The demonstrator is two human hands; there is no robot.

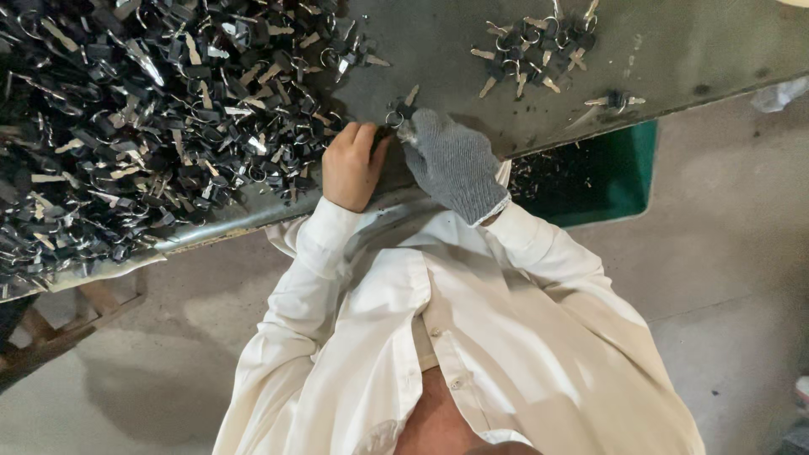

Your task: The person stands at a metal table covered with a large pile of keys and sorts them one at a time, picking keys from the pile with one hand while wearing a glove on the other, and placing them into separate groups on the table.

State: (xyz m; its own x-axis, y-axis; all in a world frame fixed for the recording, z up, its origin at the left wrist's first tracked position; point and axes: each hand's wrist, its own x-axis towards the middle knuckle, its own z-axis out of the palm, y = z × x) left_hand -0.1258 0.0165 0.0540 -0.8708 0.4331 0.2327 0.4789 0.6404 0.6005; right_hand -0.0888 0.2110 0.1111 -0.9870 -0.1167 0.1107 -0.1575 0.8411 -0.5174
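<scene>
A grey metal worktable (438, 50) fills the top of the view, and most of its left half is buried under a big heap of keys (143, 118), black-headed with silvery blades and split rings tangled together. Off the table's far edge stands a green bin (615, 168), holding a scatter of small dark bits along its visible side. A smaller cluster of keys (531, 46) lies well apart from the heap toward the right, with a lone pair of keys on a ring (615, 101) just beyond it.

The person, in a white shirt (438, 337), has both hands at the table's near edge. The left hand (352, 164), bare, is curled into a loose fist beside the heap, fingers folded in; whether it holds anything I cannot tell. The right hand (451, 160), in a grey knitted glove, pinches a single key on a ring (402, 108) at its fingertips, on the bare table between heap and cluster.
</scene>
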